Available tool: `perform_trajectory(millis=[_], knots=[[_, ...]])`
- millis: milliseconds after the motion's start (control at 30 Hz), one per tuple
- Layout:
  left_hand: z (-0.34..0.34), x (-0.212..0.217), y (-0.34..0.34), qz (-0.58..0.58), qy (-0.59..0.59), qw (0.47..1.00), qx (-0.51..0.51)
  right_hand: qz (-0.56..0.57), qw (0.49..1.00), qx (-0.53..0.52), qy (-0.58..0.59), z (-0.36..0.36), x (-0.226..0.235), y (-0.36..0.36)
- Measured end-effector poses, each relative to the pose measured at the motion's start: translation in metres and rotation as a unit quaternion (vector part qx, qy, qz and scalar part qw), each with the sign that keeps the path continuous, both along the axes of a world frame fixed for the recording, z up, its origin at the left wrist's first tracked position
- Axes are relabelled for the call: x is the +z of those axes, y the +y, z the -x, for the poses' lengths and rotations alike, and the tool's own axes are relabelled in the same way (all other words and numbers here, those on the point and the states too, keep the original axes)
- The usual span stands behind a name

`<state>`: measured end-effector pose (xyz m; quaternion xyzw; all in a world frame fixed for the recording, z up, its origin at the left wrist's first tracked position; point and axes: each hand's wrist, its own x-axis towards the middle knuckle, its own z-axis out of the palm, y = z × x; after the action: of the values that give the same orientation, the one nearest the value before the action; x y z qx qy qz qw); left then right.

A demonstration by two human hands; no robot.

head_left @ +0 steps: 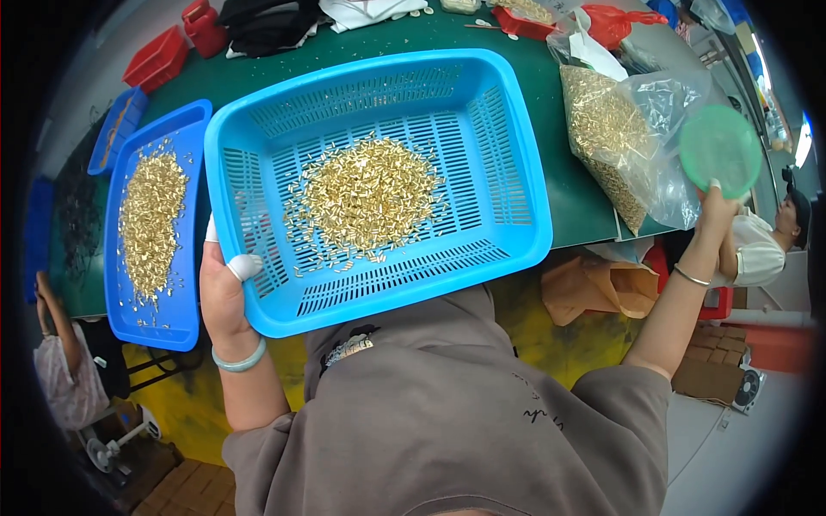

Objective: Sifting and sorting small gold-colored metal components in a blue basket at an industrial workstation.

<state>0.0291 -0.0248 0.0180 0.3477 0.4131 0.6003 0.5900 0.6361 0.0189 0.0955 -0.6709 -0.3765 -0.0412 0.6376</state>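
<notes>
My left hand (224, 297), with white covers on its thumb and a fingertip, is closed on the left front rim of a light-blue slotted plastic basket (532, 176). The basket is tilted toward me over the table's near edge. A loose heap of small gold metal pieces (366, 193) lies on its floor. Off to the right, my right hand (719, 209) grips the edge of a round green plastic bowl (721, 150), apart from the basket. Beside that bowl stands a clear plastic bag (607, 120) with many similar gold pieces.
A darker blue tray (194, 284) with more gold pieces sits left of the basket on the green table (564, 202). Red bins (155, 60) and folded dark cloth (271, 21) are at the back. An opened brown bag (594, 288) is below right. People sit at both sides.
</notes>
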Motion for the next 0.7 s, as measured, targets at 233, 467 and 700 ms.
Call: perform_trajectory(millis=[233,467,700], knots=[[-0.001,-0.005,0.006,0.012,0.002,1.000,0.002,0.277,0.946,0.063,0.154,-0.019,-0.041,0.041],[0.004,-0.007,0.006,0.018,0.005,1.000,-0.007,0.038,0.969,0.155,-0.188,0.129,0.004,-0.012],[-0.003,-0.006,0.005,-0.005,-0.015,1.000,-0.008,0.261,0.817,0.492,0.150,0.239,-0.070,-0.011]])
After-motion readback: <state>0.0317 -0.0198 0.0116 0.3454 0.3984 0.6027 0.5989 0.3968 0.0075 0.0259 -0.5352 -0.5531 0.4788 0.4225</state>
